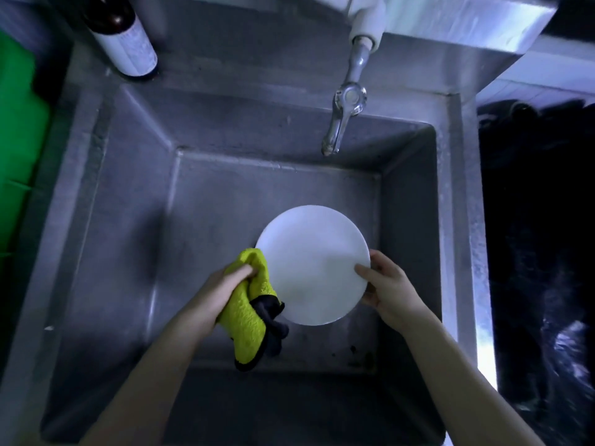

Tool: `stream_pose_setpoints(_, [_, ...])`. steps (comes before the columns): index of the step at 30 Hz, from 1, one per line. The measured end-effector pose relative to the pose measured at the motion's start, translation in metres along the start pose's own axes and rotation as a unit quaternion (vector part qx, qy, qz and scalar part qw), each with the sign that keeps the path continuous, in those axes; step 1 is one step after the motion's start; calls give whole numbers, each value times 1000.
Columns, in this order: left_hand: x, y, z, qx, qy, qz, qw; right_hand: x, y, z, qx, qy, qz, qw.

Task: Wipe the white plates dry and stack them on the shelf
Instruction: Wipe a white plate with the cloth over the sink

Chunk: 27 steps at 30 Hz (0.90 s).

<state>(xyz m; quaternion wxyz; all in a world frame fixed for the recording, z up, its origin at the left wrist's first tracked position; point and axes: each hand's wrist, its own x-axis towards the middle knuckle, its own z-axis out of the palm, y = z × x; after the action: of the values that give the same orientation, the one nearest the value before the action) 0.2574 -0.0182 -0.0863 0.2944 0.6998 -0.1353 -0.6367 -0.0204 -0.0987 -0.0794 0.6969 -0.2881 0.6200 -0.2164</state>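
Beyond plate [312, 265], tap [341, 120]; bottle [125, 37] on sink rim [80, 156].

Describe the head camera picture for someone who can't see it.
The right hand holds a white plate by its rim over a steel sink, while the left hand grips a yellow-green cloth at the plate's edge.

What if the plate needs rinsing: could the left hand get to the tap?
Probably yes: nothing stands between the left hand and the tap, though it grips the yellow cloth beside the plate.
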Motion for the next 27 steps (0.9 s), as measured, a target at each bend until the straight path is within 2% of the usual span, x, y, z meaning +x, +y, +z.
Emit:
stream_pose_setpoints(4, [-63, 41, -20, 27, -5, 90, 996, -36, -28, -2, 22, -10, -48, 999])
stream_pose_setpoints(7, [-115, 74, -27, 65, -45, 240, 968, -60, -47, -3, 32, -15, -84, 996])
stream_pose_setpoints(10, [-159, 103, -21, 167, -27, 364, 916, -80, -64, -1, 56, -20, -99, 993])
stream_pose_setpoints(14, [-201, 124, 20, 239, -78, 481, 840, -108, -80, 7, 67, -45, -126, 989])
stream_pose_setpoints(16, [-203, 121, 46, 364, -63, 504, 781, -124, -86, 11, 79, -70, -136, 985])
stream_pose_setpoints(18, [-199, 113, 69, 502, -19, 476, 723, -139, -90, 9, 86, -96, -147, 981])
stream_pose_setpoints(20, [-193, 101, 83, 562, 22, 466, 683, -153, -94, 0, 87, -106, -158, 978])
stream_pose_setpoints(21, [-193, 95, 87, 547, 35, 479, 686, -159, -95, -7, 91, -102, -159, 978])
stream_pose_setpoints(24, [-198, 78, 98, 418, 97, 539, 725, -171, -94, -30, 118, -86, -145, 979])
stream_pose_setpoints(26, [-208, 69, 110, 348, 175, 584, 712, -179, -95, -41, 140, -86, -145, 976])
stream_pose_setpoints(27, [-213, 66, 118, 351, 182, 598, 697, -183, -97, -45, 150, -87, -149, 973])
